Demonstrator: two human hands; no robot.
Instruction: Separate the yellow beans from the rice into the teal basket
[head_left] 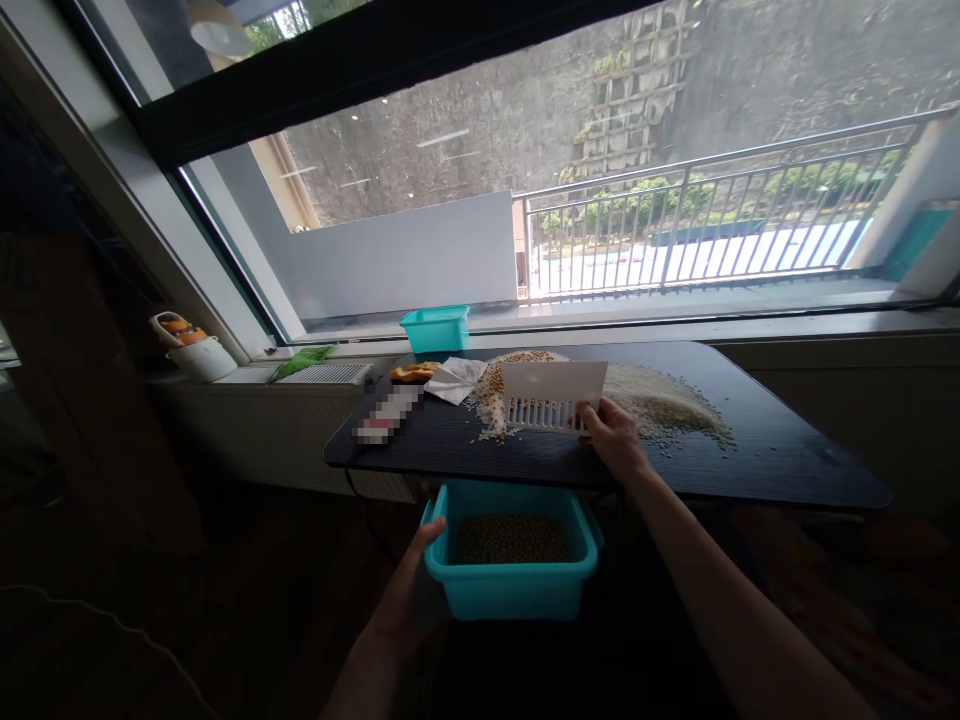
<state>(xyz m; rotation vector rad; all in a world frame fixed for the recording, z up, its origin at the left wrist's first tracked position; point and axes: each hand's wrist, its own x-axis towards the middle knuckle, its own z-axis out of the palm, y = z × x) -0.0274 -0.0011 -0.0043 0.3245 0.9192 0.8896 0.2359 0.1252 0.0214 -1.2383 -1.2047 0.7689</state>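
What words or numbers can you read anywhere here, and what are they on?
No text can be read anywhere.
Small object on the table: blurred out, unreadable.
White slotted scraper in the right hand: no marks show.
Teal bin gripped by the left hand: no label shows.
Beyond the railing: anything there is too small to read.

A pixelated patch (386, 415) blurs something at the tabletop's (750, 440) left end; fingers of the left hand (414, 588) are hidden behind the teal bin (517, 592).
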